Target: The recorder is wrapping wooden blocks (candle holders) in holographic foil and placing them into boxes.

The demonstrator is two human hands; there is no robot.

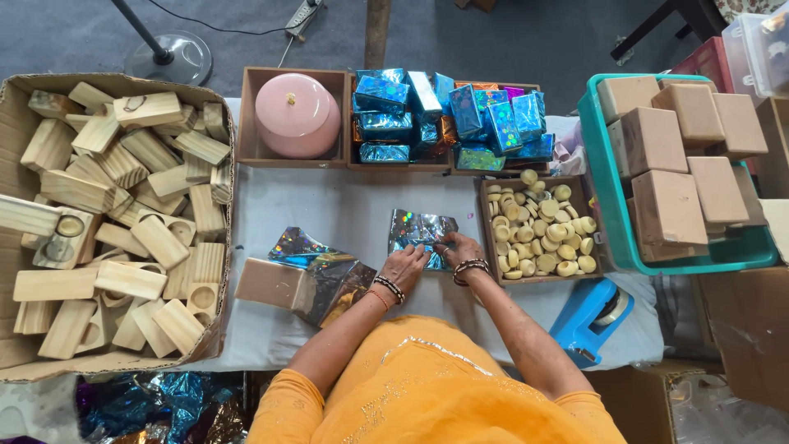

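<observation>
Holographic foil [421, 234] lies mid-table, long axis across, both hands pressing its near edge: left hand [404, 268] and right hand [462, 250], fingers spread flat. White cloth [362, 205] beneath; grey floor [509, 41] beyond.

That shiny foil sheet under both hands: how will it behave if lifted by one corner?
The foil sheet looks thin and creased, so it would probably droop and crinkle. Its glossy face may slide on the white tablecloth. It likely weighs little.
</observation>
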